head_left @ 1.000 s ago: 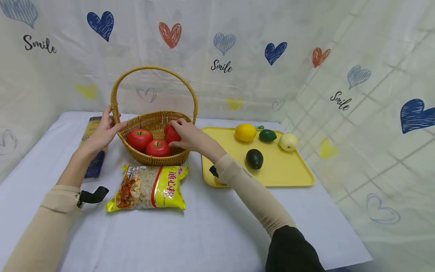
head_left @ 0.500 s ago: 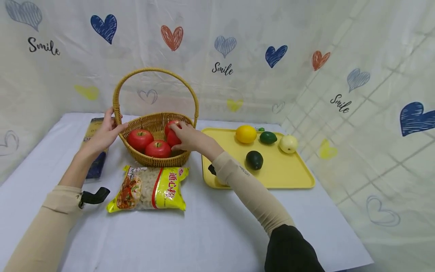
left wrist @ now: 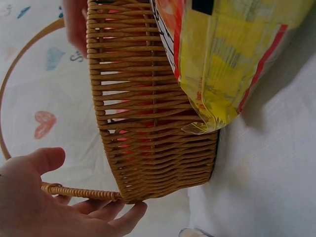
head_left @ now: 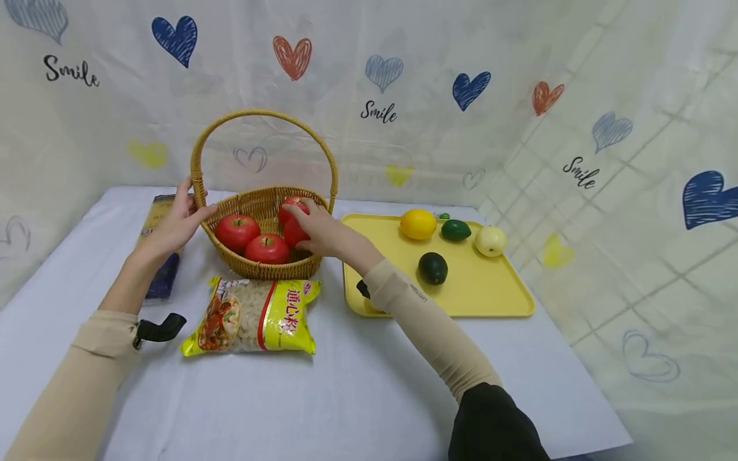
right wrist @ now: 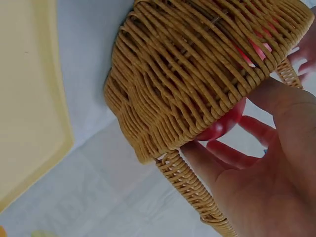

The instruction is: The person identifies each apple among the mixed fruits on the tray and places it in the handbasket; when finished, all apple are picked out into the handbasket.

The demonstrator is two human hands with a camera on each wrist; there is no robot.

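Red apples [head_left: 237, 232] lie in a wicker basket [head_left: 271, 272] with a tall arched handle. In the head view, my right hand [head_left: 323, 227] reaches over the basket's right side. Its spread fingers and thumb lie about the rightmost apple [head_left: 295, 232], which they partly cover. From the right wrist view, the fingers hang loosely near an apple [right wrist: 224, 123] showing past the rim. My left hand [head_left: 179, 221] is at the basket's left side. In the left wrist view, its extended fingers [left wrist: 129, 219] touch the basket near the handle's foot, the thumb standing apart.
A yellow bag of pasta [head_left: 254, 317] lies before the basket, and a blue and gold packet [head_left: 161, 275] beyond the left arm. On the right, a yellow tray [head_left: 484, 294] bears a lemon [head_left: 418, 224], dark green fruits [head_left: 432, 268] and a pale round fruit [head_left: 490, 241].
My right hand has drawn back slightly to the right and its fingers have spread, so more of the red apples beneath shows. The left hand stays at the basket.
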